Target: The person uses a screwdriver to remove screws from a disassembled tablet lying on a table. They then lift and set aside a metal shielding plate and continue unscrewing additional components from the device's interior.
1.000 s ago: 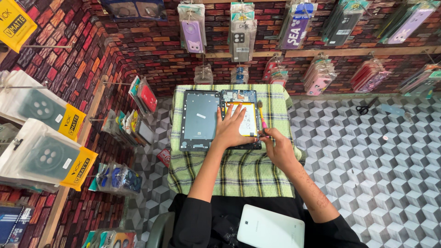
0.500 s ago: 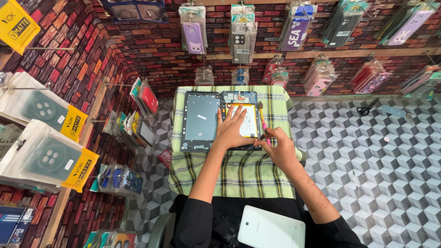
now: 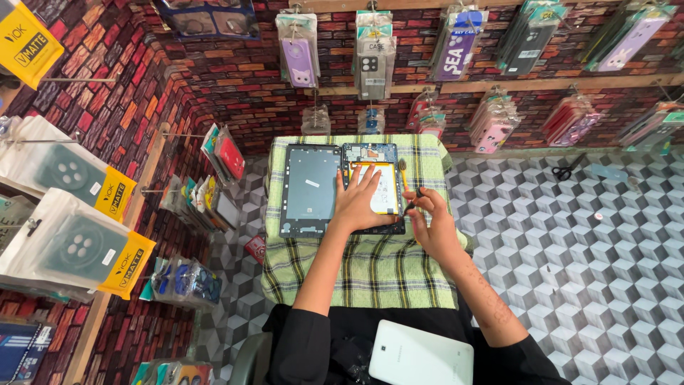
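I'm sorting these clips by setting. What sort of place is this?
Most likely a small phone and tablet repair and accessory shop: packaged phone cases hang along the brick-patterned wall, and an opened tablet with its yellow-edged battery exposed lies on the green checked cloth under the left hand.

The left hand (image 3: 360, 203) lies flat on the opened tablet (image 3: 374, 187) over its battery (image 3: 383, 191). At its three o'clock, the right hand (image 3: 431, 224) pinches a thin dark tool (image 3: 413, 207). At nine o'clock lies the detached tablet screen panel (image 3: 310, 189), on the checked cloth (image 3: 356, 271) covering the bench.
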